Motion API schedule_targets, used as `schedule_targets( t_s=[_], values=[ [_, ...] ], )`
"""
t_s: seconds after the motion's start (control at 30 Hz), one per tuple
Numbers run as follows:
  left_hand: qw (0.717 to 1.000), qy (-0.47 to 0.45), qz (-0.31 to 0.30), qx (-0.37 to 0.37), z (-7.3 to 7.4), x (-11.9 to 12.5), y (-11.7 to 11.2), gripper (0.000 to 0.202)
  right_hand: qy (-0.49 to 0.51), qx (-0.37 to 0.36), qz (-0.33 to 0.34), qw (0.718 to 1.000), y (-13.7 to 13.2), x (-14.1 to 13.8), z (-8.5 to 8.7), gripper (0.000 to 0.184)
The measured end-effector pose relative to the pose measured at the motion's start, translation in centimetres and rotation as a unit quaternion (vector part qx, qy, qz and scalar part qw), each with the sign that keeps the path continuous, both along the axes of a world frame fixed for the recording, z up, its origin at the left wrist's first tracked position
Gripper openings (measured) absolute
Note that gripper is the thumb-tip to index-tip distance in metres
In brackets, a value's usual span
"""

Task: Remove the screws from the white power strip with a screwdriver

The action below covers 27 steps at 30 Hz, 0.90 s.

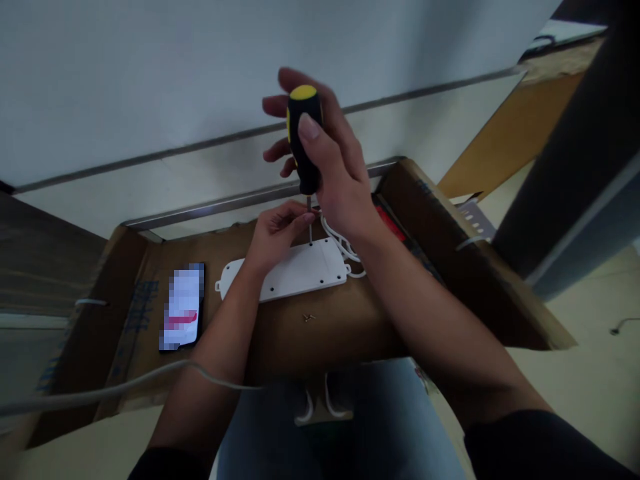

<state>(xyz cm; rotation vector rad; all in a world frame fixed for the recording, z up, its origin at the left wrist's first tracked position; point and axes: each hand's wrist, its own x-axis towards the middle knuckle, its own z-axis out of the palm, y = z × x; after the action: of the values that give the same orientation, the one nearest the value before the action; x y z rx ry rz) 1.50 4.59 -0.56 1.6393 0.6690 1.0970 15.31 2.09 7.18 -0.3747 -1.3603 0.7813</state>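
My right hand (343,167) grips the black and yellow handle of a screwdriver (303,150), thumb along its side and the other fingers partly spread behind it. The screwdriver stands nearly upright, its tip at a hole near the far edge of a white power strip (300,270). That strip lies with its screw-holed underside up. My left hand (275,237) is closed with thumb and fingertips pinched at the metal shaft, just above the strip. Several small screws (309,318) lie on the cardboard in front of the strip.
A cardboard tray (365,327) with raised side walls carries everything. On its left lies a phone (183,307). A white cord (337,233) is coiled behind the strip, near a red item (390,222). Another cable (125,387) crosses the front left. A pale wall panel stands behind.
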Motion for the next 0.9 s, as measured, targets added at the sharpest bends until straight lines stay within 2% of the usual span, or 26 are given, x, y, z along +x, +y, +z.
schedule_targets(
  t_s=[0.1,0.17,0.23,0.33,0.4,0.5,0.6,0.7,0.8,0.9],
  values=[
    [1.000,0.007,-0.020,-0.015,0.0,-0.2,0.0,0.040,-0.027,-0.036,-0.043,0.998,0.7,0.0,-0.4,0.044],
    [0.999,0.002,-0.032,-0.010,0.1,-0.2,-0.1,0.042,-0.011,-0.009,-0.092,0.996,1.3,0.0,-0.7,0.043],
    [0.999,-0.011,-0.031,-0.002,0.2,0.0,-0.2,0.041,-0.006,0.030,-0.112,0.993,1.6,0.2,-0.9,0.050],
    [0.999,-0.037,-0.012,0.010,0.0,0.3,-0.1,0.035,-0.047,0.056,-0.098,0.992,1.2,0.6,-0.5,0.055],
    [0.999,-0.052,-0.005,0.016,-0.1,0.4,0.1,0.031,-0.083,0.024,-0.069,0.994,0.5,0.8,-0.1,0.054],
    [0.998,-0.056,-0.017,0.016,-0.1,0.3,0.3,0.031,-0.082,-0.027,-0.034,0.996,-0.1,1.0,0.4,0.052],
    [0.999,-0.035,-0.032,0.013,0.2,0.0,0.3,0.031,-0.060,-0.003,-0.060,0.996,0.5,1.0,0.0,0.046],
    [0.998,0.038,-0.056,-0.002,0.8,-1.1,0.3,0.029,-0.053,0.041,-0.113,0.991,1.3,1.0,-0.4,0.046],
    [0.978,0.183,-0.095,-0.040,1.2,-2.8,0.6,0.050,-0.055,0.082,-0.166,0.981,1.2,1.1,-0.2,0.048],
    [0.950,0.295,-0.085,-0.050,1.6,-4.1,0.9,0.066,-0.123,0.129,-0.206,0.962,0.2,1.5,0.4,0.038]
  ],
)
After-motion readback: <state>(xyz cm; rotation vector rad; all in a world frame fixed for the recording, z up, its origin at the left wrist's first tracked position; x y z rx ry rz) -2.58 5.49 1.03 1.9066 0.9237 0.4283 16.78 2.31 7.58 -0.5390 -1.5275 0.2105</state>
